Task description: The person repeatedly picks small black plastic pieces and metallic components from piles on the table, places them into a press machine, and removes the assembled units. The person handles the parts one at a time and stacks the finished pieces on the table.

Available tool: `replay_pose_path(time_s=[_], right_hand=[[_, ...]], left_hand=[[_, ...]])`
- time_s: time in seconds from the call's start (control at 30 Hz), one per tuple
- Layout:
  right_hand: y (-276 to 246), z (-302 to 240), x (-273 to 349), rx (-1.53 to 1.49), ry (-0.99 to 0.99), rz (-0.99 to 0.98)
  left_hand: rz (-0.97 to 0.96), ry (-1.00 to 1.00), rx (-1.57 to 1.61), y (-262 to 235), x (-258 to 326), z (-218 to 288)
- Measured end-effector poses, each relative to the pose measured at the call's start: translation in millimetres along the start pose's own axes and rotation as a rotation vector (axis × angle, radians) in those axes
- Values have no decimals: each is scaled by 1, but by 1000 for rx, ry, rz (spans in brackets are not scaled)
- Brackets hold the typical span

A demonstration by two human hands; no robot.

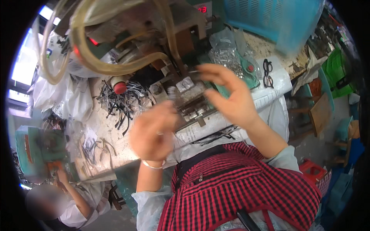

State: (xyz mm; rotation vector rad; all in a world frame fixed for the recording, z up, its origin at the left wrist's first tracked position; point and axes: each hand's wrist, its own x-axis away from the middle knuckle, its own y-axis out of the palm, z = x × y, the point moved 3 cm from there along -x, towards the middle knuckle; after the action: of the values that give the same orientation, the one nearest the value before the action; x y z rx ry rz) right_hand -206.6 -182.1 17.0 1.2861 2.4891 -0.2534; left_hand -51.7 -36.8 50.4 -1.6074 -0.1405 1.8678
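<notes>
Work seems mid-run: dark strips [125,102] lie heaped on the tabletop [102,129], left of the metal fixture [185,84] near the front edge; nothing shows which are done and which remain. Your right hand [236,99], fingers apart, is just beside the fixture. Your left hand [154,131] is blurred near it; its fingers' state can't be told.

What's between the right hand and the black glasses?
The head view shows a green tray, then white sheeting, between the right hand and the black glasses.
</notes>
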Motion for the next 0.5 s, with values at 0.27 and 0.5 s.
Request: replay_pose_path(time_s=[0.27, 0.5], right_hand=[[-80, 92, 8, 671, -57, 105], [-105, 103, -5, 762, 4, 175]], left_hand=[[-8, 339, -91, 55, 13, -6], [-2, 343, -75, 59, 9, -6]])
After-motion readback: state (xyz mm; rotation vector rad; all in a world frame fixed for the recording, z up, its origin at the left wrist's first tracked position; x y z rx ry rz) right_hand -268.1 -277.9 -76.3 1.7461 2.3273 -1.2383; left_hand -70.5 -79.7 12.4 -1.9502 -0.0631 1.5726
